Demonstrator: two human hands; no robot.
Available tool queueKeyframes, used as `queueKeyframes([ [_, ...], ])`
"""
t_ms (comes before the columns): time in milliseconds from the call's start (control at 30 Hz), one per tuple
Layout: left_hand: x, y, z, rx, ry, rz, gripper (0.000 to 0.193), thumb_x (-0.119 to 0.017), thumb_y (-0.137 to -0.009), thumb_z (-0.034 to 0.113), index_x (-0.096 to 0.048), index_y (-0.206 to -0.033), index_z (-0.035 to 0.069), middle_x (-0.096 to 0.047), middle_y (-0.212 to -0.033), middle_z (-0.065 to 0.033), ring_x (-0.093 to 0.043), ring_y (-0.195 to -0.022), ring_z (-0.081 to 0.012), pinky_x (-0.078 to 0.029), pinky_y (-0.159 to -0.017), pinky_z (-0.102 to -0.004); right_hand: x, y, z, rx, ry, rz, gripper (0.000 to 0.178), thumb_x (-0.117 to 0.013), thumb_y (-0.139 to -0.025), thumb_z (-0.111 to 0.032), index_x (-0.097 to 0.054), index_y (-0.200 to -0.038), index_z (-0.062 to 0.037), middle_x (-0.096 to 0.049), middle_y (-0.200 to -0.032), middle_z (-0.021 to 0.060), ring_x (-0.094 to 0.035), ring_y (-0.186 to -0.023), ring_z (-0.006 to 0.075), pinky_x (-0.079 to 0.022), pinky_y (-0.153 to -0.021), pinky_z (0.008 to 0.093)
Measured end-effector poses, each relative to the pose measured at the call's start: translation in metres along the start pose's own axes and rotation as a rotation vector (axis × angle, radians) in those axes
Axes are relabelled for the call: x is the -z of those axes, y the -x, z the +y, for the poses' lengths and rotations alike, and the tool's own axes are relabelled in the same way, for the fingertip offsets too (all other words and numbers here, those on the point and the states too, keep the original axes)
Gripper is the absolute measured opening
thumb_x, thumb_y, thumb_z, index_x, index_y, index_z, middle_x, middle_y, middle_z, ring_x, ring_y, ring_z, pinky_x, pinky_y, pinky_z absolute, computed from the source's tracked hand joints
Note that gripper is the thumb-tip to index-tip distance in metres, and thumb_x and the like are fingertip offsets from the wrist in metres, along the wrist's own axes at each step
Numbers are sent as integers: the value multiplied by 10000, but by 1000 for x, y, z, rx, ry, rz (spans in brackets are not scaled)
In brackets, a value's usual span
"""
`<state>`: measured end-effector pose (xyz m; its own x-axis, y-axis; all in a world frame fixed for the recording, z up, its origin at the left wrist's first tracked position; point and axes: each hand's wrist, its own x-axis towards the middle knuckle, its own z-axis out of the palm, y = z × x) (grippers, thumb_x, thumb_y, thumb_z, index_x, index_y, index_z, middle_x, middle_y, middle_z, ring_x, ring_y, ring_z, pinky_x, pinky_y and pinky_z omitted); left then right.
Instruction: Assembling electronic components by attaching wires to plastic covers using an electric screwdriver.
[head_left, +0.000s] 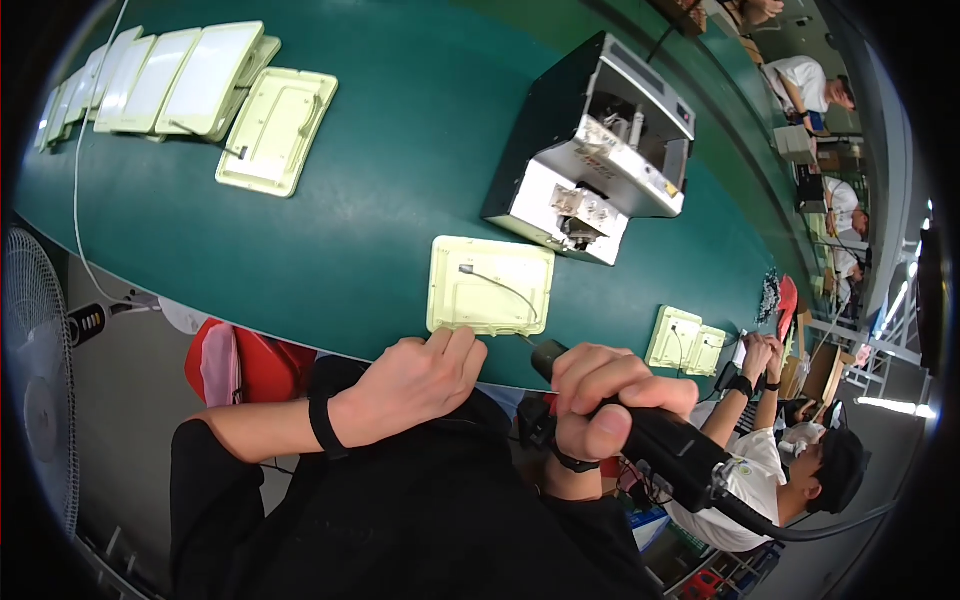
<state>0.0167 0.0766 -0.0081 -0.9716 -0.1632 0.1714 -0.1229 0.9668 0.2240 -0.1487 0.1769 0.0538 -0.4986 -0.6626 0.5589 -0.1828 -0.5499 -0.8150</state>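
A shallow pale yellow-green plastic housing [485,312] lies on the bench in front of me, with a short black cable across its inside. My left hand [420,375] is closed, its curled fingers at the housing's near left edge; whether something small is between them is hidden. Wrapped in my right hand [600,395] is a black power screwdriver [672,452], its cord trailing off to the right. The screwdriver's thin bit points at the housing's near right edge; I cannot tell whether it touches.
Beyond the housing stands a black and silver screw-feeding machine [600,150]. At left another open housing [275,130] lies beside a leaning row of white-faced panels [190,80]. Two small housings [685,340] sit to the right, near a co-worker's hands [762,358]. A fan [40,390] stands far left.
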Motion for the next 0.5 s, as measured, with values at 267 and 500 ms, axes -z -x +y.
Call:
queueKeyframes([
  [267,10,-8,-5,20,215,14,166,-671,-965,152,-557,-895,53,-553,-837,-82,-639,-637,-233,-501,-506,-352,7,3,-2,-8,52,-142,335,-778,-992,-140,-474,-1126,-104,-612,-712,74,-554,-538,196,-496,-538,374],
  [500,87,-42,-42,-67,627,-222,143,-688,-963,150,-585,-976,52,-621,-915,-140,-649,-671,-373,-531,-596,-470,17,-4,5,72,-55,-255,266,-764,-927,-9,-540,-1070,-30,-623,-691,86,-599,-553,219,-536,-551,380],
])
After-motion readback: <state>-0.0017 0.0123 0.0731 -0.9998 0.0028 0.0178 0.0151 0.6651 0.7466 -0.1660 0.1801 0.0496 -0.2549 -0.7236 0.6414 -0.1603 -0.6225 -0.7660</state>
